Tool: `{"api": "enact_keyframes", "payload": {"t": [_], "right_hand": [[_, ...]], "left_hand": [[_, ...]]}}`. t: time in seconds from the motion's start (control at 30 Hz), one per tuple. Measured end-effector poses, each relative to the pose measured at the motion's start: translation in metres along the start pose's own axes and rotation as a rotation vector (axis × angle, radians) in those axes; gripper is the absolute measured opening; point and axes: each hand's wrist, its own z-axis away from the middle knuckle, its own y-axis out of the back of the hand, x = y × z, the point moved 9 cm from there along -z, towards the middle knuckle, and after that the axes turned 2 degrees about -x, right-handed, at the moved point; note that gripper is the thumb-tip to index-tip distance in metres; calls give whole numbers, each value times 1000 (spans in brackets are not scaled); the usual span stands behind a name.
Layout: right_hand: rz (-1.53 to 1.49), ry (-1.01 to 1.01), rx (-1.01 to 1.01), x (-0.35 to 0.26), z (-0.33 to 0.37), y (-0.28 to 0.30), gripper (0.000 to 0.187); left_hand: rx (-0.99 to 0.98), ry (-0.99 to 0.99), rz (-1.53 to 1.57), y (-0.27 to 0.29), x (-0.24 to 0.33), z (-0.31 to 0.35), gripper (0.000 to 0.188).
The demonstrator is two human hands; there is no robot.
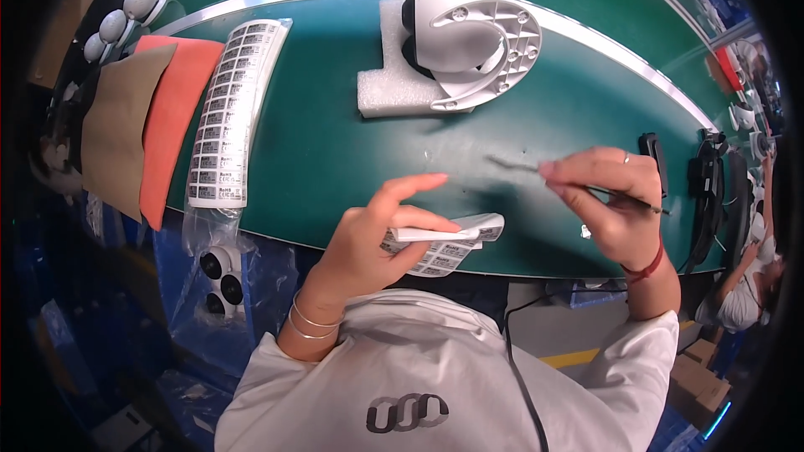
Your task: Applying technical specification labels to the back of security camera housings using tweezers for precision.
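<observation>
My left hand (360, 243) is closed on a folded sheet of labels (444, 258) at the near edge of the table, its index finger stretched out above the fold. To the right, my right hand (618, 205) pinches a pair of thin dark tweezers (515, 165). Their blurred tips point left over the green mat, apart from the sheet; whether a label is on them I cannot make out. Beyond both hands, a white camera-like housing (469, 33) with a curved, ribbed arm rests on a white foam block (381, 92).
On the left lie a stack of label sheets (226, 117), an orange sheet (180, 117) and a brown sheet (121, 130). White round devices (142, 2) stand at the far left. Dark objects (710, 192) line the right edge. A blue bin (201, 285) holds more devices below. Another person (741, 297) is at far right.
</observation>
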Motion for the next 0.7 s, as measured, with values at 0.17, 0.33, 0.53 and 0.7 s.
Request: {"api": "enact_keyframes", "payload": {"t": [0.17, 0.33, 0.53, 0.7], "right_hand": [[550, 640, 32, -18, 4, -17, 25], [664, 748, 65, -4, 2, -30, 25], [559, 806, 12, 11, -11, -28, 20], [518, 822, -10, 14, -17, -26, 18]], "left_hand": [[124, 133, 6, 9, -13, -21, 72], [128, 255, 16, 4, -34, -23, 70], [201, 240, 79, 10, -46, -10, 58], [182, 205, 32, 10, -45, -11, 54]]}}
